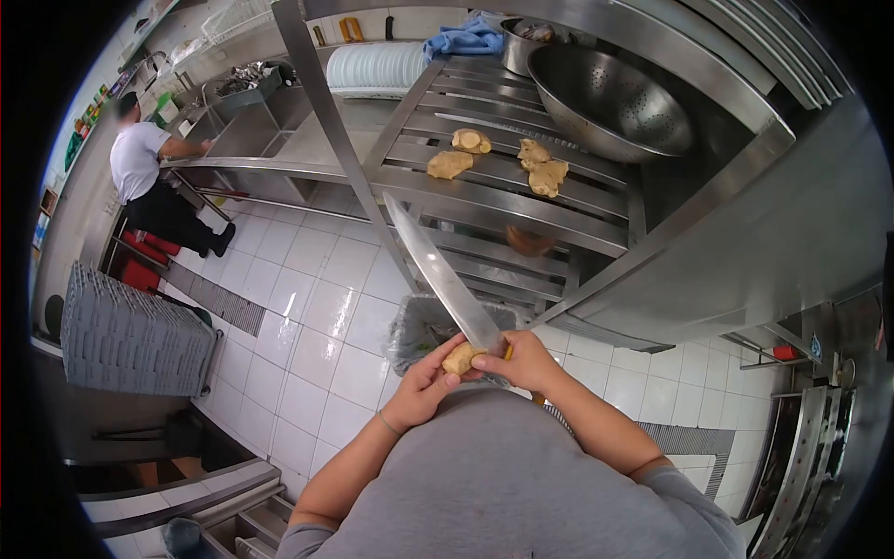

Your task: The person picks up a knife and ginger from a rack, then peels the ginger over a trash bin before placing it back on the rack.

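Observation:
My left hand [415, 397] is closed around a pale, knobbly piece of ginger [460, 361], just in front of my belly. In my right hand [527, 361] is a large knife with a wide steel blade [438, 275] and a yellow handle mostly covered by my fingers. The blade points up and to the left, its lower end close beside the ginger. My right thumb reaches over to touch the piece. More ginger lies on the slatted metal shelf ahead: two pieces [451, 166] to the left and a larger knobbly one [547, 177] to the right.
A bin lined with clear plastic [400, 340] stands below my hands. On the shelf are a big colander [605, 102], a metal pot [518, 51] and a blue cloth [466, 37]. White plates [377, 70] stand behind. A co-worker [144, 158] is at the sink; grey stacked crates [135, 335] stand left.

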`<state>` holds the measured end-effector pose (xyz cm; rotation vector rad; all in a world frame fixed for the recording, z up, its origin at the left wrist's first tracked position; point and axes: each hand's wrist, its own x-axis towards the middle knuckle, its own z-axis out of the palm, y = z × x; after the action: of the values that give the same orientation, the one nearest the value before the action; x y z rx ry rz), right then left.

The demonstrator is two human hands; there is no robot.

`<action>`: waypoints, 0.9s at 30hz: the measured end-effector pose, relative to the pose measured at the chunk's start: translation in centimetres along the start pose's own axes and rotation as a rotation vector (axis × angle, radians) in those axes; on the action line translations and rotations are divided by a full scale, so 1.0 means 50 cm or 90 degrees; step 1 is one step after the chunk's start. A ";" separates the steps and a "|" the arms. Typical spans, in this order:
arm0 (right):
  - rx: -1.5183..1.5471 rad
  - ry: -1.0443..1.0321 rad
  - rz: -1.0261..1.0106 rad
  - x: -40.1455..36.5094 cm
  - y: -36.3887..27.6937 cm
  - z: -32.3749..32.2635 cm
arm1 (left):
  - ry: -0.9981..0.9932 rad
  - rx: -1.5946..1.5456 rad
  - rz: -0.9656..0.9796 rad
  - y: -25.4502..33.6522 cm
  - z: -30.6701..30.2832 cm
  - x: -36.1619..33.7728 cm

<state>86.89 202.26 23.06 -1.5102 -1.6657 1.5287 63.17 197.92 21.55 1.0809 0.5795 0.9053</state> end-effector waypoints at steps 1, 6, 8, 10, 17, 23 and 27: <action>0.000 0.001 0.001 0.000 0.009 0.005 | -0.001 0.000 -0.001 0.002 0.002 -0.002; -0.048 0.039 -0.051 -0.012 0.013 0.012 | 0.009 0.043 -0.003 -0.006 -0.001 -0.016; -0.085 0.030 -0.029 -0.013 0.020 0.014 | 0.020 0.043 0.000 -0.017 0.000 -0.022; -0.122 0.022 -0.008 -0.019 0.016 0.019 | 0.031 0.045 0.003 -0.022 0.004 -0.028; -0.099 0.084 -0.040 -0.034 0.011 0.034 | 0.061 0.071 0.027 -0.032 0.002 -0.036; -0.169 0.049 -0.023 -0.042 0.003 0.024 | 0.035 0.062 -0.030 -0.026 -0.003 -0.041; -0.198 0.043 -0.047 -0.043 -0.013 0.020 | 0.059 0.058 -0.020 -0.021 0.010 -0.039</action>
<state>86.46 200.05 24.08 -1.6109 -1.9657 1.2084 62.88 195.80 20.74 1.1127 0.7191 0.9123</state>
